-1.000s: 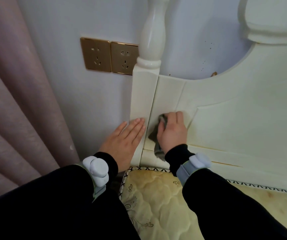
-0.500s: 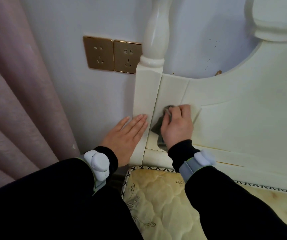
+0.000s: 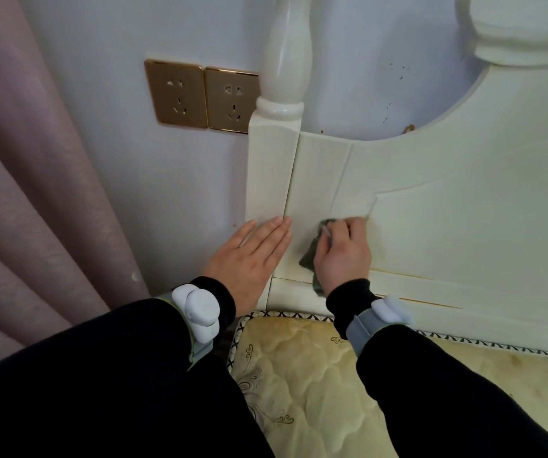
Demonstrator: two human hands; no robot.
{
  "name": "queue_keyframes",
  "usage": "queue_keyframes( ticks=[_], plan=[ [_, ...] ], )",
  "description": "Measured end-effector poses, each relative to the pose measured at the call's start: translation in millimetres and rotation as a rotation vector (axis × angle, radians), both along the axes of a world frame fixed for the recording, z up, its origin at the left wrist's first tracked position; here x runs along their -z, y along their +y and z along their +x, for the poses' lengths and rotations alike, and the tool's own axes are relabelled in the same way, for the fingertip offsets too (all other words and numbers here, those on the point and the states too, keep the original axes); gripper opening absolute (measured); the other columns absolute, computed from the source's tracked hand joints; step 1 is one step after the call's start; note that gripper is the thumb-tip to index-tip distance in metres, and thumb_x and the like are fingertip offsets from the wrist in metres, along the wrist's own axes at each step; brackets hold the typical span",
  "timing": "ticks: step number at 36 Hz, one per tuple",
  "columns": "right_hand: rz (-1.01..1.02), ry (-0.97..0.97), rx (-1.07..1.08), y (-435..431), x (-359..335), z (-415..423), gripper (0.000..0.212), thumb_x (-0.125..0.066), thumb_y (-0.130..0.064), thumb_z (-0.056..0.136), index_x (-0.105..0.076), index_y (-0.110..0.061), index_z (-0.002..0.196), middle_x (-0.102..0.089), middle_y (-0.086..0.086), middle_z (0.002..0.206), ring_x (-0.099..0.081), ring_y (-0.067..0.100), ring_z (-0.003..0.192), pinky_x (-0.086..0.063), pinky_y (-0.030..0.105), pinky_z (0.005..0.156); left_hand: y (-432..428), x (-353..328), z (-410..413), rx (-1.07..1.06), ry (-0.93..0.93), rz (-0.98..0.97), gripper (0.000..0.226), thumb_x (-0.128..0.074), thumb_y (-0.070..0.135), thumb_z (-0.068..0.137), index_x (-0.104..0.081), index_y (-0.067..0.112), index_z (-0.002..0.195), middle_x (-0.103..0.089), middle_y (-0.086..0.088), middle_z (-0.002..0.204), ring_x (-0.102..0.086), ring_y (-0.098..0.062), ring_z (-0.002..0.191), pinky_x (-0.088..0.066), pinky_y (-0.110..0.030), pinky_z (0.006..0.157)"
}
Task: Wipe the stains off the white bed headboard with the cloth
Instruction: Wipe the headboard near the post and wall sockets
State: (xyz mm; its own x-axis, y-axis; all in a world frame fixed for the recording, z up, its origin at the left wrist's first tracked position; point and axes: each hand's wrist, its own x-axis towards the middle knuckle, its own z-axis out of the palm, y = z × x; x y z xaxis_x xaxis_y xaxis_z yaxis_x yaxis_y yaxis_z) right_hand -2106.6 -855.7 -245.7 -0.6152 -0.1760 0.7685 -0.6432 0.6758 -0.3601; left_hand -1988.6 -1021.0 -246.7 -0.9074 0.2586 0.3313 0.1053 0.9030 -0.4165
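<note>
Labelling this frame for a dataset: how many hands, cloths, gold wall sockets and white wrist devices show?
2 hands: left hand, right hand
1 cloth
2 gold sockets: left socket, right socket
2 wrist devices: left wrist device, right wrist device
Total: 7

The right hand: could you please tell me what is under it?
A grey cloth, held against the headboard by the right hand; its left edge and lower corner stick out. The panel beneath is covered, so stains there cannot be seen.

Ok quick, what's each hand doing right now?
Left hand: open, fingers straight, resting on the headboard post.
Right hand: holding the grey cloth against the headboard.
</note>
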Motion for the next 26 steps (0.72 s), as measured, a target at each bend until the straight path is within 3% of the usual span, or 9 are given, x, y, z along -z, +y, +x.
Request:
queue_keyframes(
  ticks=[3, 9, 12, 18, 22, 26],
  plan=[
    [-0.043, 0.06, -0.015, -14.4, -15.9, -0.9, 0.004, -0.067, -0.005, 0.085, -0.065, -0.004, 0.088, -0.053, 0.015, 0.095, -0.054, 0.029, 0.071, -0.043, 0.03, 0.055, -1.6, 2.4, 1.4, -0.02, -0.012, -0.014, 0.078, -0.022, 0.02, 0.087, 0.0, -0.001, 0.159, 0.008, -0.018, 0.167, 0.007, -0.032, 0.155, -0.003, -0.051, 0.125],
    [0.264, -0.097, -0.132, -20.7, 26.5, 8.4, 0.008, -0.066, 0.0, 0.08, -0.062, -0.003, 0.087, -0.052, 0.016, 0.096, -0.055, 0.035, 0.069, -0.051, 0.04, 0.052, -12.3, 5.2, 5.7, -0.041, -0.026, 0.027, 0.081, -0.022, 0.022, 0.084, -0.002, -0.001, 0.159, 0.006, -0.019, 0.167, 0.005, -0.032, 0.156, -0.011, -0.052, 0.124],
    [0.205, -0.152, -0.07, -6.9, 33.0, 7.3, 0.008, -0.068, -0.002, 0.079, -0.062, -0.001, 0.085, -0.053, 0.017, 0.095, -0.056, 0.035, 0.066, -0.052, 0.04, 0.049, -12.0, 5.9, 7.9, -0.055, -0.051, 0.013, 0.082, -0.023, 0.022, 0.085, 0.006, -0.001, 0.158, 0.013, -0.019, 0.167, 0.009, -0.032, 0.155, -0.007, -0.052, 0.124],
    [-0.049, 0.04, -0.016, -13.2, -9.9, 1.7, 0.004, -0.066, -0.007, 0.087, -0.066, -0.004, 0.09, -0.054, 0.015, 0.096, -0.055, 0.03, 0.07, -0.045, 0.031, 0.055, -2.3, 10.4, 1.2, -0.032, -0.085, -0.009, 0.08, -0.021, 0.02, 0.085, 0.006, 0.0, 0.158, 0.013, -0.019, 0.167, 0.011, -0.032, 0.155, 0.002, -0.051, 0.125],
    [0.094, 0.006, -0.081, -23.7, -4.9, 2.9, 0.004, -0.063, -0.006, 0.087, -0.062, -0.003, 0.089, -0.052, 0.016, 0.097, -0.055, 0.034, 0.07, -0.049, 0.038, 0.051, 7.8, 11.6, -6.3, 0.036, -0.037, 0.048, 0.073, -0.003, 0.017, 0.088, -0.007, 0.0, 0.159, -0.002, -0.019, 0.168, -0.002, -0.032, 0.156, -0.008, -0.051, 0.125],
    [0.167, -0.087, -0.062, -9.1, 15.8, 1.2, 0.008, -0.066, -0.003, 0.082, -0.059, -0.003, 0.087, -0.052, 0.017, 0.098, -0.056, 0.036, 0.069, -0.051, 0.041, 0.051, 15.3, 8.1, -10.2, 0.069, -0.04, 0.084, 0.075, -0.01, 0.018, 0.086, -0.012, -0.002, 0.158, -0.008, -0.02, 0.167, -0.007, -0.033, 0.155, -0.012, -0.052, 0.124]
  ],
)
